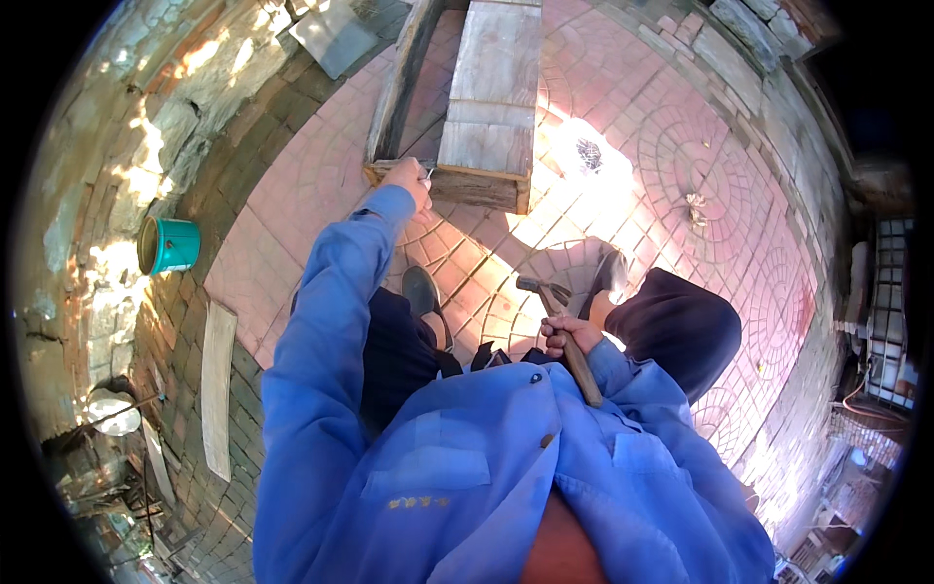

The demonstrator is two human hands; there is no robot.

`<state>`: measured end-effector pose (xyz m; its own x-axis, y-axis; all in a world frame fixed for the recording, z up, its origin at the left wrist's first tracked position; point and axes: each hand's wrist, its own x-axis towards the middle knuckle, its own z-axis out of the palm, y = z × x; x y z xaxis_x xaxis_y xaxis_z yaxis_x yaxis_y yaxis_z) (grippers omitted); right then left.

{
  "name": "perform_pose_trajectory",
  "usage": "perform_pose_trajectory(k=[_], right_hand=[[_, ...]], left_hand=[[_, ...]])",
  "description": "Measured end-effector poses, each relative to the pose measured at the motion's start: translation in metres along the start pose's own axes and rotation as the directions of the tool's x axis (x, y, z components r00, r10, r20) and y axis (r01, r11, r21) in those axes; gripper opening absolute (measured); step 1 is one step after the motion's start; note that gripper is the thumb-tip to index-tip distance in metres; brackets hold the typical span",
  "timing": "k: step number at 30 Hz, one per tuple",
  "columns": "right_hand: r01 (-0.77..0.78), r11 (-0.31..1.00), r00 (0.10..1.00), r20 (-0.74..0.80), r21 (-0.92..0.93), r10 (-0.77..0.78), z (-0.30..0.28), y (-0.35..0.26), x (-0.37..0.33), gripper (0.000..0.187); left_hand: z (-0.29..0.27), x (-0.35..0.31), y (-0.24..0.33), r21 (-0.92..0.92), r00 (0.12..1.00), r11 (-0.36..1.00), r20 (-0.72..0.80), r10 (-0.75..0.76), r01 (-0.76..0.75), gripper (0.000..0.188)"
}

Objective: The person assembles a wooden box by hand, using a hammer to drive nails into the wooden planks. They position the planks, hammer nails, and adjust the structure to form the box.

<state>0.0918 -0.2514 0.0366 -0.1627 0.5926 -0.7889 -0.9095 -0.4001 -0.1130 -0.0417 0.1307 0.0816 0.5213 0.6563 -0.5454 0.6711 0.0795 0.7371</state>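
My right hand (572, 335) is closed round the wooden handle of a hammer (581, 371), held close to my body with its dark metal head up between my knees. Farther forward, my left hand (409, 182) is at the near end of a weathered wooden frame (482, 187). Its fingers are pinched together beside the end board, and a small bright sliver shows at the fingertips, too small to name. Grey planks (489, 117) cover the right side of the frame; its left side is a gap showing the paving.
A small heap of dark thin pieces (589, 154) lies in the sunlit patch right of the frame. On the left stand a green bucket (176, 245) and a loose board (218, 389). Dry leaves (696, 206) lie on the pink paving (671, 146). Stone walls curve round both sides.
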Motion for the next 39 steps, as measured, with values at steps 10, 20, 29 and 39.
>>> perform_pose_trajectory(k=[10, 20, 29, 39], right_hand=[[-0.021, 0.999, 0.955, -0.294, 0.03, 0.029, -0.042, 0.018, 0.043, 0.009], [0.136, 0.985, 0.937, -0.309, -0.11, -0.164, -0.015, -0.007, 0.036, 0.012], [0.354, 0.61, 0.853, -0.022, -0.708, -0.521, 0.092, -0.036, -0.001, 0.026], [0.337, -0.038, 0.629, 0.254, -0.941, -0.735, 0.192, -0.092, 0.026, 0.035]], left_hand=[[0.012, 0.101, -0.025, -0.139, 0.858, 0.866, -0.278, 0.432, -0.481, 0.015], [0.044, 0.104, -0.046, -0.041, 0.778, 0.839, -0.4, 0.483, -0.542, 0.015], [0.041, 0.106, -0.048, 0.104, 0.666, 0.769, -0.435, 0.606, -0.631, 0.013], [0.045, 0.102, -0.052, 0.119, 0.649, 0.742, -0.409, 0.642, -0.659, 0.009]])
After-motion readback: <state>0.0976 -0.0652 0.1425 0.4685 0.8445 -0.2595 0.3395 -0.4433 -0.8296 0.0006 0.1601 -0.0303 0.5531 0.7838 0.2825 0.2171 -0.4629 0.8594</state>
